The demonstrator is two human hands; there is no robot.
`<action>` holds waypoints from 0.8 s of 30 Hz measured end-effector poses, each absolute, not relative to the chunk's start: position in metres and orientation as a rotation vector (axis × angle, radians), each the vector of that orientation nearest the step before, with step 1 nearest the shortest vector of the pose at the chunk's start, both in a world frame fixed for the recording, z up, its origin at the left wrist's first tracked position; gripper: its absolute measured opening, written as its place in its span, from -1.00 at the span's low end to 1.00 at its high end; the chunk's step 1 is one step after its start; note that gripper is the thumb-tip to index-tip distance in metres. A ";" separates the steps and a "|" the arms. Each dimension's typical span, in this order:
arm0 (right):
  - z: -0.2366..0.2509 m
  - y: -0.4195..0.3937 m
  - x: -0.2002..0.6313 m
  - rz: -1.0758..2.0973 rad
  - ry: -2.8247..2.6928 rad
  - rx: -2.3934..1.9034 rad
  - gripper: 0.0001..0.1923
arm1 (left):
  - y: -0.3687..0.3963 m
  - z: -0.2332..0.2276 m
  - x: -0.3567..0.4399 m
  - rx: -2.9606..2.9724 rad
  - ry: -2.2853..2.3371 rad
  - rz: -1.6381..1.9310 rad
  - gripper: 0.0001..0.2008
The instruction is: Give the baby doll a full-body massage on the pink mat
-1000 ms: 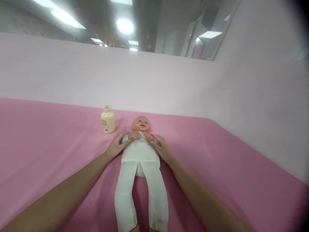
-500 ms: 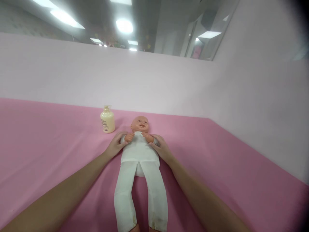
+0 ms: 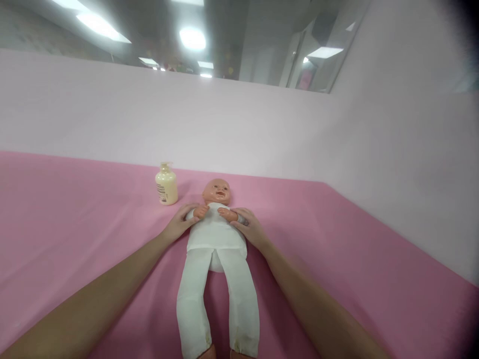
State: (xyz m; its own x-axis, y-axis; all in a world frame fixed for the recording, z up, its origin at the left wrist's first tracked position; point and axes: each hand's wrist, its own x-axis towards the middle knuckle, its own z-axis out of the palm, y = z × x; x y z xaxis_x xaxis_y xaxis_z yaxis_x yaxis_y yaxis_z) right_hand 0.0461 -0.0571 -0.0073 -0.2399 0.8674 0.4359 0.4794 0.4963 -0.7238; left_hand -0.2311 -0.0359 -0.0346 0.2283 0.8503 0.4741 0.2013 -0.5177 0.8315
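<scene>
Surface: flat pink sheet (image 3: 75, 224), runs wall to wall, meets pale walls at far edge and right edge, corner at far right. On it: baby doll (image 3: 217, 259) in white suit, on its back, centre, head toward far wall, legs toward near edge. Cream pump bottle (image 3: 166, 184) upright, just left of doll's head, not touching it. Two forearms rest on the sheet either side of the doll.

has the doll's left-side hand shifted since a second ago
Yes, slightly: the doll's hand has slid left, away from its chin, while the bottle stays put.
</scene>
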 end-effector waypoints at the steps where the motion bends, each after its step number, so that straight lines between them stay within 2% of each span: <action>1: -0.008 -0.057 0.046 0.566 -1.889 -1.117 -0.66 | -0.037 -0.034 -0.231 1.879 0.969 1.292 -0.60; 13: -0.009 -0.057 0.046 0.540 -1.917 -1.131 -0.65 | -0.037 -0.033 -0.230 1.944 1.031 1.218 -0.53; 24: -0.019 -0.055 0.046 0.392 -1.847 -1.199 -0.50 | -0.042 -0.029 -0.226 1.906 1.076 1.260 -0.53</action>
